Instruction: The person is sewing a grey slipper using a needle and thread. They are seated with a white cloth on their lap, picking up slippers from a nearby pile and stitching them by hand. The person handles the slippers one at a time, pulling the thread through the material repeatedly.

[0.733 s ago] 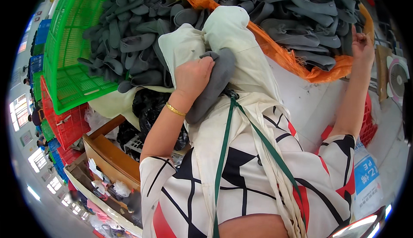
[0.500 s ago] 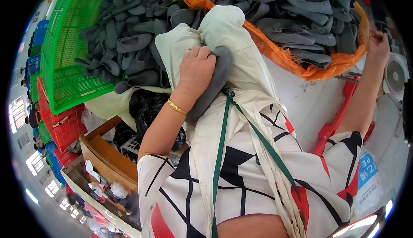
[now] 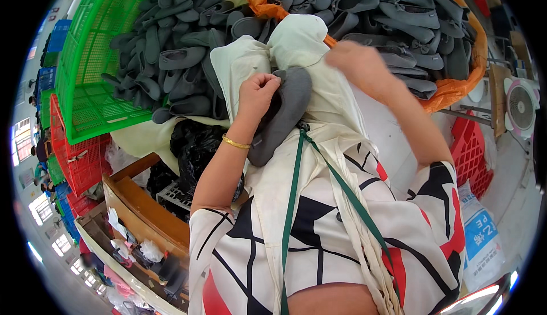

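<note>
A grey slip-on shoe (image 3: 294,101) lies over my lap on the cream apron (image 3: 336,93), its toe end pointing away from me. The fingers of my left hand (image 3: 259,94) are pinched together at the upper edge of the shoe opening. To the right of the shoe, above my knee and in front of the orange sack, is my right hand (image 3: 360,67). Motion blurs it, so its fingers and anything in them do not show clearly.
A green plastic crate (image 3: 85,70) with many grey shoes (image 3: 182,58) stands at the far left. Beyond my right knee, an orange woven sack (image 3: 450,90) holds more. A wooden drawer (image 3: 145,207), black plastic bag (image 3: 196,144), white fan (image 3: 519,103) and red crate (image 3: 472,155) stand around.
My right hand has come in from the far right toward the shoe. A thin thread stretched between shoe and right hand earlier no longer shows. The left hand stays at the shoe's edge.
</note>
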Available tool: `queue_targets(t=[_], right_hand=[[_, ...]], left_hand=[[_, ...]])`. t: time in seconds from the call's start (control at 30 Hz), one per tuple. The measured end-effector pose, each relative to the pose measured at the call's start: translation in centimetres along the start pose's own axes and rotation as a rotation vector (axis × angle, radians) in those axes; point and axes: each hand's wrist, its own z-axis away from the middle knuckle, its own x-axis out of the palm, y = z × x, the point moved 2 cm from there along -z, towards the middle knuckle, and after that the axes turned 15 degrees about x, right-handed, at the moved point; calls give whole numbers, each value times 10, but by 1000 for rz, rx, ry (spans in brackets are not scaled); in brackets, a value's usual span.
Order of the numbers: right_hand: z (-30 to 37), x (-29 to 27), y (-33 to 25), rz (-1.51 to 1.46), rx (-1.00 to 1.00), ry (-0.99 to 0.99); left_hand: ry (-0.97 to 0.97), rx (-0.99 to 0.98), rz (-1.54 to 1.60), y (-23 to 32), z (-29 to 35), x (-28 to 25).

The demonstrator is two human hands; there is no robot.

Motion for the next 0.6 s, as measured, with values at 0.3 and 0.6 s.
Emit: queue_targets(t=[0.3,0.6], right_hand=[[-3,17,-55,20,-25,-52],[32,56,-95,16,201,-856]], left_hand=[[15,-144,165,2,2,1],[-5,-150,188,-2,-1,1]])
